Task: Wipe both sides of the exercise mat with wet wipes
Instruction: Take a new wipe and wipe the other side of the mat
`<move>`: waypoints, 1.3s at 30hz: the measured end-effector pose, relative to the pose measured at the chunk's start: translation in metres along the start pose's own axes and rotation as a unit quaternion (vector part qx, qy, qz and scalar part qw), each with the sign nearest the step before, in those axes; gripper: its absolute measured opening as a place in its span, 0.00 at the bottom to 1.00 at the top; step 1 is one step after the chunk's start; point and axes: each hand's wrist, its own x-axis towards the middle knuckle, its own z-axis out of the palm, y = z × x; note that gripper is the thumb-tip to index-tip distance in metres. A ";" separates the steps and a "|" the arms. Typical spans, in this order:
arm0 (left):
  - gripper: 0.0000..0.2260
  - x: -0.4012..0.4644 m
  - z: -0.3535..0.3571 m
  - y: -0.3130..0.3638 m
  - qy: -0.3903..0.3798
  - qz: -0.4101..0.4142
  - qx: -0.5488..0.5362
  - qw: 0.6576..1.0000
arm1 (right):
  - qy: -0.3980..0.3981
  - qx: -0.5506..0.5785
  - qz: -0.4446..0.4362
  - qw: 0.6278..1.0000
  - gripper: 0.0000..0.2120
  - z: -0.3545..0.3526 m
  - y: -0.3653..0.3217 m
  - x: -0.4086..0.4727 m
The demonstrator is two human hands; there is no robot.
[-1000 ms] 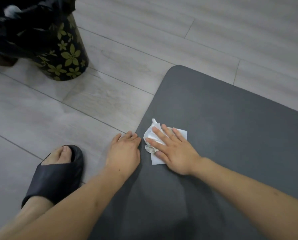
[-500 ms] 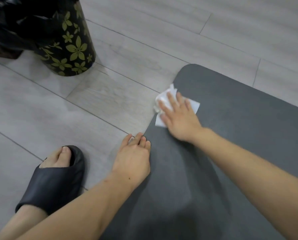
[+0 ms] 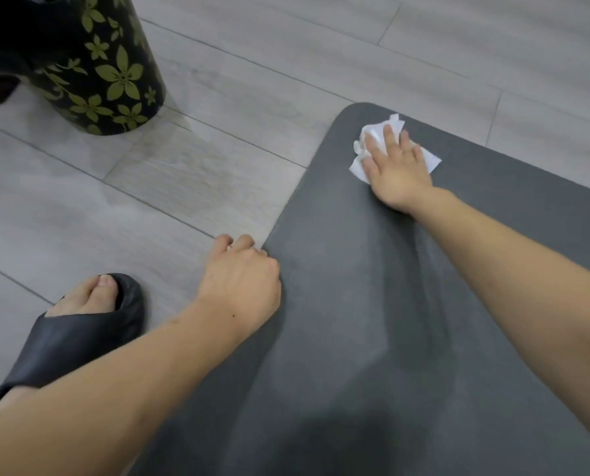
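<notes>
A dark grey exercise mat (image 3: 355, 304) lies flat on the floor, its rounded far-left corner at the upper middle. My right hand (image 3: 394, 168) presses a crumpled white wet wipe (image 3: 430, 161) onto the mat just inside that corner, fingers spread and straight. My left hand (image 3: 242, 286) rests on the mat's left edge, its fingers bent down onto the floor beside it. A damp darker streak runs along the mat under my right forearm.
A black bin with a yellow-green flower pattern (image 3: 108, 73) and a black liner stands at the upper left. My left foot in a black slide sandal (image 3: 70, 331) is on the grey wood-look floor (image 3: 183, 180) left of the mat.
My right hand has slid the wipe away from me along the mat's left side up to the far corner. My left hand has stayed on the mat's edge, its fingers now more bent.
</notes>
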 end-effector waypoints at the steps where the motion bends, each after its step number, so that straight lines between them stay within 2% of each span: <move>1: 0.13 0.002 -0.007 0.003 0.003 -0.008 0.004 1.000 | 0.003 -0.002 -0.031 1.000 0.27 0.010 -0.011 -0.033; 3: 0.10 0.003 -0.014 0.012 0.018 -0.026 -0.004 1.000 | 0.000 -0.015 -0.106 0.994 0.27 0.031 -0.029 -0.120; 5: 0.14 0.004 -0.011 0.023 0.029 -0.025 -0.056 0.998 | -0.023 -0.015 -0.194 0.981 0.26 0.048 -0.043 -0.209; 6: 0.16 0.005 -0.009 0.028 0.023 -0.015 -0.078 0.997 | -0.040 -0.015 -0.223 0.974 0.26 0.052 -0.041 -0.234; 8: 0.21 0.005 -0.004 0.036 -0.001 -0.003 -0.089 0.996 | -0.041 -0.026 -0.234 0.971 0.26 0.046 -0.022 -0.229; 10: 0.24 0.003 -0.004 0.039 -0.021 -0.018 -0.084 0.996 | -0.005 -0.044 -0.176 0.983 0.27 0.030 0.010 -0.168; 14: 0.26 0.000 -0.001 0.054 -0.042 -0.040 -0.068 0.996 | 0.009 -0.023 0.033 0.999 0.35 -0.017 0.092 -0.024; 17: 0.26 0.005 0.000 0.058 -0.054 -0.055 -0.058 0.995 | -0.001 -0.024 0.066 0.998 0.30 -0.024 0.109 0.003; 20: 0.22 0.008 -0.008 0.064 -0.081 -0.070 -0.027 0.994 | 0.002 -0.023 0.004 1.000 0.31 -0.003 0.081 -0.060; 23: 0.16 0.009 -0.020 0.076 -0.029 -0.066 -0.029 0.997 | -0.014 -0.050 -0.123 0.991 0.29 0.030 0.039 -0.190; 25: 0.20 0.007 -0.023 0.087 0.003 -0.034 -0.052 0.998 | -0.050 -0.042 -0.211 0.975 0.27 0.047 0.019 -0.268; 27: 0.24 0.005 -0.021 0.097 -0.004 0.003 -0.077 0.997 | -0.083 -0.026 -0.241 0.967 0.26 0.045 0.029 -0.274; 29: 0.26 0.005 -0.018 0.105 -0.026 0.019 -0.075 0.997 | -0.045 -0.044 -0.206 0.977 0.28 0.029 0.057 -0.225; 33: 0.29 0.007 -0.014 0.116 -0.092 0.021 -0.027 0.995 | -0.006 -0.017 0.018 1.000 0.34 -0.020 0.146 -0.084; 36: 0.32 0.012 -0.015 0.117 -0.152 0.006 -0.028 0.988 | 0.004 -0.044 0.043 0.998 0.29 -0.029 0.177 -0.044; 39: 0.32 0.013 -0.016 0.114 -0.164 -0.002 -0.024 0.986 | 0.004 -0.022 0.024 0.999 0.28 -0.017 0.161 -0.070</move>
